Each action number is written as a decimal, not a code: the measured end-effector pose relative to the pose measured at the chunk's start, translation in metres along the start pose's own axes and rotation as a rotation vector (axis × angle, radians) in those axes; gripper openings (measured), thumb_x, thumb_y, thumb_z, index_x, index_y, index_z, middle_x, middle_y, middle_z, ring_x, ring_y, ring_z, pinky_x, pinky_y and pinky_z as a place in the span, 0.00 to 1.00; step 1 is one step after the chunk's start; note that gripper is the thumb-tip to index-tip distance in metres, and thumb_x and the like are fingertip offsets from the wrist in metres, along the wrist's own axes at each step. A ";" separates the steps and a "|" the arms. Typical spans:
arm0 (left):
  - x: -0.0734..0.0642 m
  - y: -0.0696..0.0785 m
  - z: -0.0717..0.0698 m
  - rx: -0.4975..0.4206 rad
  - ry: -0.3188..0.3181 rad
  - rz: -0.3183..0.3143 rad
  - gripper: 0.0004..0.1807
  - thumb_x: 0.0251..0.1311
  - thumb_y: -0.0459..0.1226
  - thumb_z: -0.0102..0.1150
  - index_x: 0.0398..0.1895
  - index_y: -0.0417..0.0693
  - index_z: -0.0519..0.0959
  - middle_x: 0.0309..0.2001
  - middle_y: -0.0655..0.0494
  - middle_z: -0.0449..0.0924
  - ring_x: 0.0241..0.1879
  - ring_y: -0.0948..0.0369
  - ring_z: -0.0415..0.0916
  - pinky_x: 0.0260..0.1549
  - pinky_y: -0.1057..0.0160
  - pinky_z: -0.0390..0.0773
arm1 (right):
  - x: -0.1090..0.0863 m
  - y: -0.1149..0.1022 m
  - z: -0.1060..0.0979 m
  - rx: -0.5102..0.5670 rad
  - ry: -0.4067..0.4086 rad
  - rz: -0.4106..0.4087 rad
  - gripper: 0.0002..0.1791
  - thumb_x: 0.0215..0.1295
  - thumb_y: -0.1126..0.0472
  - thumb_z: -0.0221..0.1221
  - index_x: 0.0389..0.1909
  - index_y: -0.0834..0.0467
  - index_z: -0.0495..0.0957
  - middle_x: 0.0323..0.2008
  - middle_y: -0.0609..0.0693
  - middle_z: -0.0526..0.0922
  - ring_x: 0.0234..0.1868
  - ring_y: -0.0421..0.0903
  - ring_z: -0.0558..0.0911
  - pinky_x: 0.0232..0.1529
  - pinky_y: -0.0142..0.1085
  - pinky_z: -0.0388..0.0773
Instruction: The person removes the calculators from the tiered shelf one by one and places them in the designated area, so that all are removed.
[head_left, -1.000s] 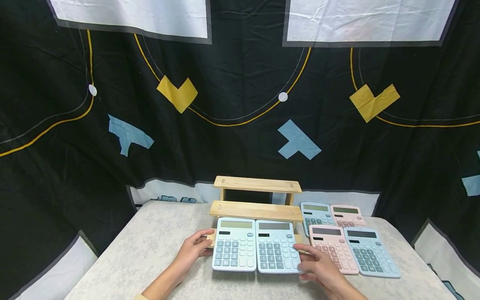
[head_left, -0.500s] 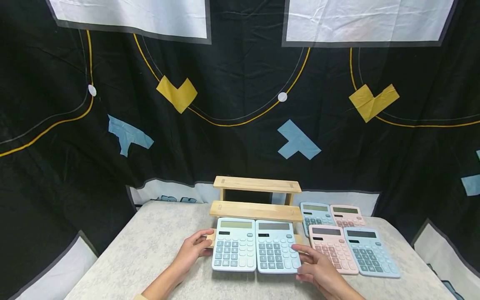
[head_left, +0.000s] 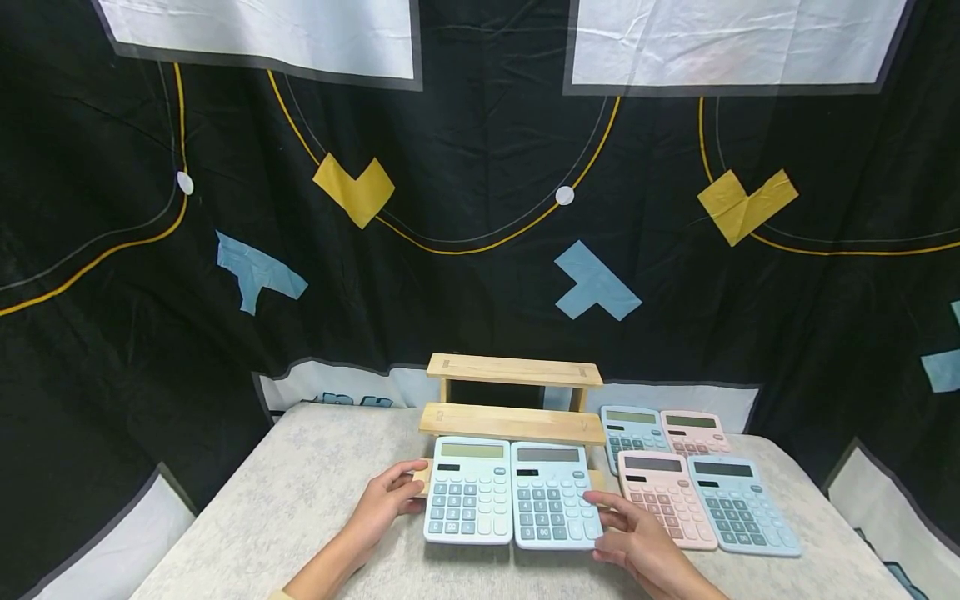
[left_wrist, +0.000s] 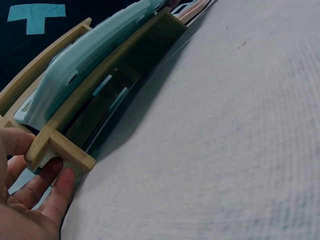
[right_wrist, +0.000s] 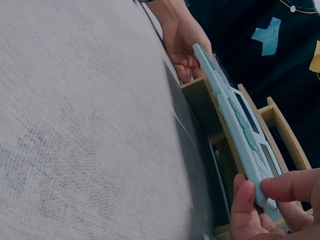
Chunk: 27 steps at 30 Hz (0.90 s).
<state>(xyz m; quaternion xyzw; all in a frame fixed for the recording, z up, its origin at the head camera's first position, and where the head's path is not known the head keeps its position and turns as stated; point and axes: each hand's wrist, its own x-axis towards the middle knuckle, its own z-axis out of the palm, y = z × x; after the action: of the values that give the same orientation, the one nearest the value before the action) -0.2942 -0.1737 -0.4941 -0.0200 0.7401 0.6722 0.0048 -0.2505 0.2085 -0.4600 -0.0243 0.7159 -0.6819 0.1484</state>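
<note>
Two pale blue calculators, a left one and a right one, lean side by side on the lowest step of a tiered wooden stand. My left hand grips the left end of that step; the left wrist view has the thumb above the board and curled fingers below it. At the other side, my right hand pinches the lower right corner of the right calculator. In the right wrist view its fingers bend around the calculator's edge, partly hiding that corner.
On the table, right of the stand, lie a front pink calculator, a front blue calculator, a rear blue one and a rear pink one. A black patterned cloth hangs behind.
My right hand has shifted slightly left, its thumb coming in at the right calculator's lower corner. The left hand, the stand and the calculators look the same.
</note>
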 end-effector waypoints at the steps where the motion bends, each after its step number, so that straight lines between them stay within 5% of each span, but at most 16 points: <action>1: 0.000 0.000 0.000 0.001 0.002 -0.002 0.21 0.70 0.35 0.56 0.64 0.41 0.75 0.48 0.47 0.80 0.46 0.57 0.80 0.47 0.52 0.86 | -0.001 0.000 0.000 -0.001 0.001 0.000 0.43 0.51 0.76 0.59 0.72 0.69 0.60 0.56 0.63 0.76 0.45 0.47 0.81 0.48 0.44 0.85; 13: 0.000 0.001 0.001 0.004 0.013 -0.004 0.21 0.70 0.35 0.57 0.64 0.40 0.75 0.53 0.44 0.79 0.47 0.58 0.80 0.47 0.52 0.86 | -0.007 -0.002 -0.003 -0.004 0.010 0.057 0.41 0.53 0.77 0.60 0.72 0.68 0.62 0.53 0.59 0.79 0.44 0.46 0.81 0.49 0.44 0.85; 27: 0.000 0.000 0.001 0.002 0.015 -0.004 0.21 0.69 0.35 0.57 0.64 0.40 0.75 0.46 0.47 0.80 0.44 0.57 0.80 0.47 0.52 0.86 | -0.015 -0.002 -0.014 -0.020 0.030 0.126 0.39 0.59 0.75 0.58 0.73 0.67 0.61 0.54 0.57 0.81 0.45 0.48 0.80 0.51 0.44 0.84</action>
<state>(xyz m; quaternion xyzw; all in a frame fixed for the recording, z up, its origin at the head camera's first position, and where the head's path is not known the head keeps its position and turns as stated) -0.2943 -0.1724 -0.4942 -0.0265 0.7407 0.6713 0.0004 -0.2404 0.2259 -0.4547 0.0296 0.7249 -0.6642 0.1801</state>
